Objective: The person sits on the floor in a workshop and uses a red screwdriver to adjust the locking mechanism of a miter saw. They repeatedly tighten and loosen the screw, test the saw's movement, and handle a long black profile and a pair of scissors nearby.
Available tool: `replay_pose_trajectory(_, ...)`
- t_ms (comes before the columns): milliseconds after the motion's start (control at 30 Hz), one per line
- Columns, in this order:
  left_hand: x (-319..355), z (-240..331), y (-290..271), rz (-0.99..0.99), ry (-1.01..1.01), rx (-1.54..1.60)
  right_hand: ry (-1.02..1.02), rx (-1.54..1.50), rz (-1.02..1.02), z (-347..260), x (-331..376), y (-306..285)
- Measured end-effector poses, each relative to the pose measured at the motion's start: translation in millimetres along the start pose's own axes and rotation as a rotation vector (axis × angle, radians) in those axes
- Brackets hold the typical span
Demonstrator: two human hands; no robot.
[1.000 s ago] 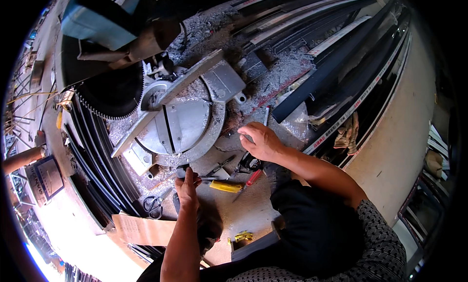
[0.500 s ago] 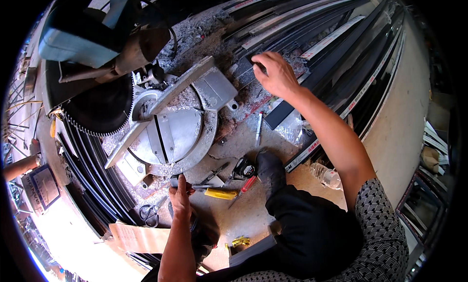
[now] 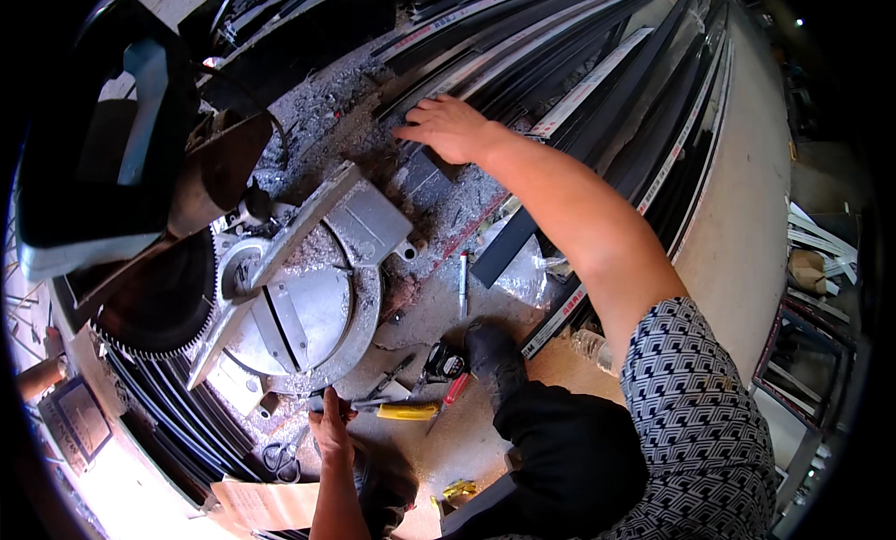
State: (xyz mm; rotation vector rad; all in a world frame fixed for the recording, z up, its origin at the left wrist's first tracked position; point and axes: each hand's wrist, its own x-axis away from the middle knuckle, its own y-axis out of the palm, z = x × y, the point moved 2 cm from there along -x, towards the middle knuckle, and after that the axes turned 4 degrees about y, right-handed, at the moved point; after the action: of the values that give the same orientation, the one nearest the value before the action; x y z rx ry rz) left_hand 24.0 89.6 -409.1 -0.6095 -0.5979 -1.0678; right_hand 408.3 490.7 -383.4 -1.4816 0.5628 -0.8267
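My left hand [image 3: 332,430] is closed in a grip at the front edge of the mitre saw base [image 3: 360,327], thumb on top. A small dark block-like piece [image 3: 319,399] pokes out of its fingers. Farther off, my right hand [image 3: 450,131] reaches past the saw's right side, its fingers stretched and apart over metal shavings [image 3: 327,106] and dark bars. A dark flat piece [image 3: 431,178] lies just below its palm. The toothed saw blade [image 3: 159,297] stands raised left of the round turntable [image 3: 303,311].
Long dark metal profiles [image 3: 635,101] fill the far right. A marker [image 3: 463,286], tape measure [image 3: 442,363], yellow-handled cutter [image 3: 408,412], red screwdriver [image 3: 456,389] and scissors [image 3: 282,460] lie on the floor. More black strips [image 3: 182,409] run left of the saw. Another person's hand [image 3: 41,378] shows at far left.
My right hand has swung left and farther away, its curled fingers now straightened. My left hand keeps its grip by the saw base. The whole view has shifted.
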Motion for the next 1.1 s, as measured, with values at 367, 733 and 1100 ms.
replay_pose_trajectory(367, -4, -3, -7, 0.017, -0.042, -0.031, -0.074, 0.054, 0.248, 4, -5, 9)
replay_pose_trajectory(733, -4, -2, -1, -0.001, -0.032, -0.002, -0.052, 0.022, 0.415, 39, 14, -12)
replay_pose_trajectory(1100, -4, 1, -1, 0.008, -0.042, -0.015, 0.088, 0.130, 0.298, 60, 15, -31)
